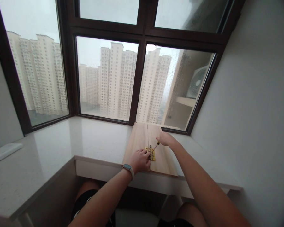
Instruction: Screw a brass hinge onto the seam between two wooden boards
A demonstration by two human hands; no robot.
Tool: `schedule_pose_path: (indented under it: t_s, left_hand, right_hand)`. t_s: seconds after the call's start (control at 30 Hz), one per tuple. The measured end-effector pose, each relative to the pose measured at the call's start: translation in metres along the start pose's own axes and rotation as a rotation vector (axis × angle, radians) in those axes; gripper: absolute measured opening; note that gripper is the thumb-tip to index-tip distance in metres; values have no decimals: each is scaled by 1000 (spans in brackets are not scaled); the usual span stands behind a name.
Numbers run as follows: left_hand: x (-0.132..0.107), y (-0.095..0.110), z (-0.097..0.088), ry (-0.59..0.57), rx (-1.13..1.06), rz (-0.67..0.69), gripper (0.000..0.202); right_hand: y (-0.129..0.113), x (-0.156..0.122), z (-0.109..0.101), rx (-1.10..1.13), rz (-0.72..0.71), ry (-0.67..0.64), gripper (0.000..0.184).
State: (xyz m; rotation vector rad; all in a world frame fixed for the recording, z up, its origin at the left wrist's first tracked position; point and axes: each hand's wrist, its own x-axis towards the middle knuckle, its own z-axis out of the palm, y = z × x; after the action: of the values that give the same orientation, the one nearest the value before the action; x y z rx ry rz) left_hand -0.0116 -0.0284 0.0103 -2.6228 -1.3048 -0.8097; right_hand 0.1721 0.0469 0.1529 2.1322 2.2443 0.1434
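Two pale wooden boards (137, 136) lie side by side on the white sill, with a dark seam between them. Across the seam rests a brass-coloured hinge (153, 156), its left part partly hidden by my fingers. My left hand (141, 160), wearing a wristband, holds the hinge down against the wood with bent fingers. My right hand (167, 138) is closed around a screwdriver (158, 143) with a yellow and black handle. The screwdriver slants down and left, its tip at the hinge plate; any screw under it is too small to make out.
The white windowsill counter (99, 138) runs along dark-framed windows and bends toward me on the left. A white wall (251, 110) rises at the right. A white flat object (6, 153) lies at the far left. My legs are below the counter's edge.
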Motion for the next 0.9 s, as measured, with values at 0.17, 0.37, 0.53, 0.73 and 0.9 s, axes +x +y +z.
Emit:
schedule_pose_path:
  t_s: [0.17,0.37,0.53,0.73,0.9]
  left_hand:
    - [0,1,-2,-22,21,-12,39]
    - [-1,1,-2,-13,16,-11,40]
    - [0,1,-2,-12,17,-6,39]
    - [0,1,-3,-26,27,-5,41]
    - [0,1,-2,-24,27,-8,41]
  right_hand:
    - [0,-5,-4,10,-110,3,32]
    - [4,-8,-9,17,-135,1,22]
    - [7,-1,0,22,-55,16,41]
    - [7,3,3,15,2,7,49]
    - [3,-4,-5,2,-116,13,33]
